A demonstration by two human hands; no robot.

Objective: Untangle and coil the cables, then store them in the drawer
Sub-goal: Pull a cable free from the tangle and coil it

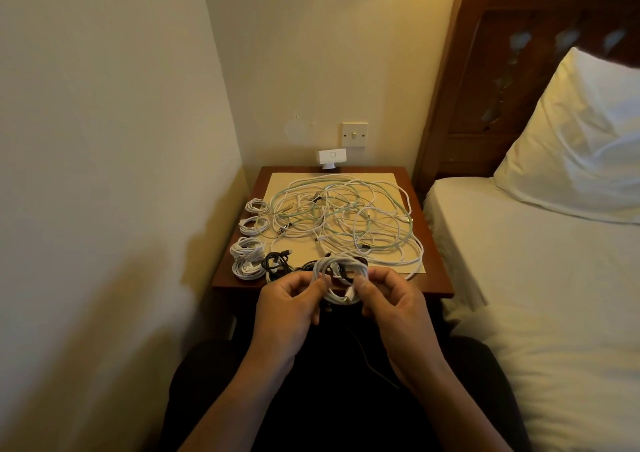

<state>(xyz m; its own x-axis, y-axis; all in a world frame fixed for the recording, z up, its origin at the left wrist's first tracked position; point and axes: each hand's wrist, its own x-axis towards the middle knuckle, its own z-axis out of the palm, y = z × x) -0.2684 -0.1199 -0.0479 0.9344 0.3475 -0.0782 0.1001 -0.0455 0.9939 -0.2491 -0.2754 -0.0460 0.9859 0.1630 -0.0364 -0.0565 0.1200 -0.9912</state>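
**Bedside corner: white coil held in both hands**

Cream walls meet in a corner. Bed (536, 278) along the right, cut off by the frame edge; pillow (581, 133) against a dark wooden headboard (485, 71).

Small wooden table (434, 271) stands in the corner, with a pale mat (280, 181) on top. Tangle (349, 216) of white and pale green cables sprawls over most of the mat. Individual cables cannot be counted.

Both forearms reach in from the bottom, hands raised just in front of the table's near edge.
- Left hand (289, 301): fingers curled, thumb and forefinger pinching the left side of the coil (341, 275).
- Right hand (393, 301): fingers curled, thumb and fingertips pinching the coil's right side, beside a white plug.

Coil hangs between the two hands, over the table edge. Dark strands run through it; whether they belong to it is unclear.

Four white bundles (249, 240) lie in a column down the table's left side. Black bundle (277, 264) lies just right of the nearest one, partly hidden by the left hand.

Table front below the hands is in deep shadow, nothing legible. A thin dark cord (367, 358) trails over the dark lap.

Wall switch (354, 135) above the table; small white adapter (331, 158) at its back edge.
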